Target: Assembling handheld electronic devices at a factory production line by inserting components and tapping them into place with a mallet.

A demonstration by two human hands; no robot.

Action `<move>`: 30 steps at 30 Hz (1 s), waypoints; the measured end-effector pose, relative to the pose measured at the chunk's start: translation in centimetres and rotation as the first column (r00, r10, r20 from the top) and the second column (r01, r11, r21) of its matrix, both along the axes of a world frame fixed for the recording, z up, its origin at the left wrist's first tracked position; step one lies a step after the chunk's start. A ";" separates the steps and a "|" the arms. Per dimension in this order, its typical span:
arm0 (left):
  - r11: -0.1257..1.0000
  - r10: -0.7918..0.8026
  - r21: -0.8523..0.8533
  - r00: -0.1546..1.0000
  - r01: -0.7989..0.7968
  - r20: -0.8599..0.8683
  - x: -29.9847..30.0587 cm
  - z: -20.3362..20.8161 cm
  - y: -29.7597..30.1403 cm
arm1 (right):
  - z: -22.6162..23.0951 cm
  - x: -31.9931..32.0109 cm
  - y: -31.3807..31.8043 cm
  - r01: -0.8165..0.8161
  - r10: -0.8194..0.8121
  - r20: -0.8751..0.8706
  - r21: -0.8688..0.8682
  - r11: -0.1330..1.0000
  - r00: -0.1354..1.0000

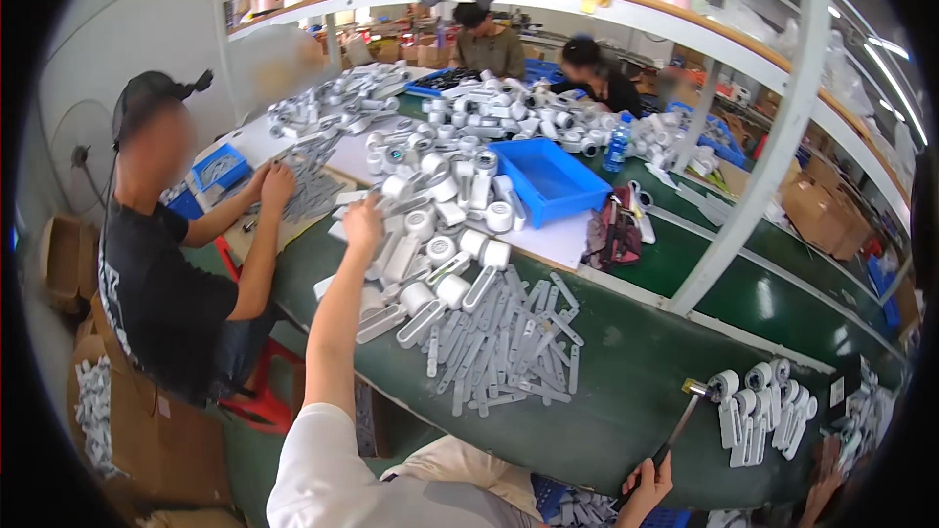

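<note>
My left arm reaches forward over the bench. At the near left edge of a heap of white plastic parts with round heads and flat handles (399,256), my left hand (363,222) is closed, its fingers curled among the parts. What it grips there is too small to make out. My right hand (648,482), low at the right, is wrapped round the dark handle of a small hammer (681,418). The hammer's yellowish head points up, beside a row of white round-headed parts (758,416). Flat grey strips (504,347) lie in a loose pile between my hands.
A blue bin (550,181) stands behind the heap. A white shelf post (758,137) rises at the right from the green bench (626,372). At my left a seated person (161,254) handles small parts. Two more people sit across the bench; another hand (825,479) shows at far right.
</note>
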State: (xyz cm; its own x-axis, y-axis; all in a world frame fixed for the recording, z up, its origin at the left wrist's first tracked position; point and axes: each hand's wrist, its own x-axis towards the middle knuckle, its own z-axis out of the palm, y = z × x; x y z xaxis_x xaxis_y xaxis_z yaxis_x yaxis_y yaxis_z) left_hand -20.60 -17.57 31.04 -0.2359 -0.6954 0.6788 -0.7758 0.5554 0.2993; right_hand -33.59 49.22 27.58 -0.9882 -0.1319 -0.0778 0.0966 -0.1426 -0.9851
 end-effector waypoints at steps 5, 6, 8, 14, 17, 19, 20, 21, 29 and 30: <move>0.989 0.082 0.127 0.996 -0.077 -0.042 -0.9 -2.0 -3.4 | -0.2 0.1 -0.5 0.011 -0.013 -0.058 -0.041 0.999 0.998; 0.987 0.067 0.140 0.997 -0.073 0.046 -1.1 -2.1 -4.2 | -0.3 0.3 -0.3 -0.001 -0.003 -0.069 -0.060 0.998 0.998; 0.986 0.020 0.164 0.998 -0.031 0.066 -3.3 -2.4 -4.5 | 0.9 1.1 -0.5 0.068 -0.069 -0.034 -0.029 0.997 0.997; 0.976 0.184 0.059 0.936 -0.210 0.300 -0.2 -7.1 -10.5 | 0.3 -0.9 0.3 0.029 -0.042 -0.075 -0.163 0.986 0.996; 0.985 0.077 0.123 0.942 -0.123 0.327 -1.7 -3.8 -7.0 | 1.0 -3.5 3.4 0.181 -0.166 -0.173 0.077 0.980 0.971; 0.998 0.064 -0.008 0.955 -0.064 0.291 -2.5 -1.5 -3.4 | 2.0 -5.7 5.4 0.324 -0.290 -0.244 0.117 0.939 0.926; 0.999 -0.007 -0.041 0.965 0.019 0.261 -3.5 -0.5 -1.5 | 2.1 -7.2 6.9 0.407 -0.326 -0.329 0.218 0.887 0.886; 0.980 -0.105 -0.137 0.964 0.142 0.244 -4.2 -0.5 -0.9 | 1.5 -9.0 8.8 0.533 -0.309 -0.492 0.421 0.734 0.814; 0.374 -0.927 0.058 0.375 0.925 -0.002 -14.1 4.9 28.7 | 0.7 -21.7 19.5 0.358 -0.166 -0.323 0.733 0.578 0.932; 0.308 -0.950 0.031 0.305 0.951 0.075 -15.0 4.8 32.0 | -0.6 -22.3 19.5 0.391 -0.129 -0.403 0.681 0.620 0.906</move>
State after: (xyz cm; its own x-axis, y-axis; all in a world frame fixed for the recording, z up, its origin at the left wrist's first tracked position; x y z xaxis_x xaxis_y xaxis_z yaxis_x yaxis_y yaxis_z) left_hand -35.64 14.46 35.88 -0.7686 0.0519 0.6376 0.2762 0.9259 0.2575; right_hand -55.91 68.72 27.02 -0.9595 0.1055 0.2613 -0.1283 0.6619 -0.7385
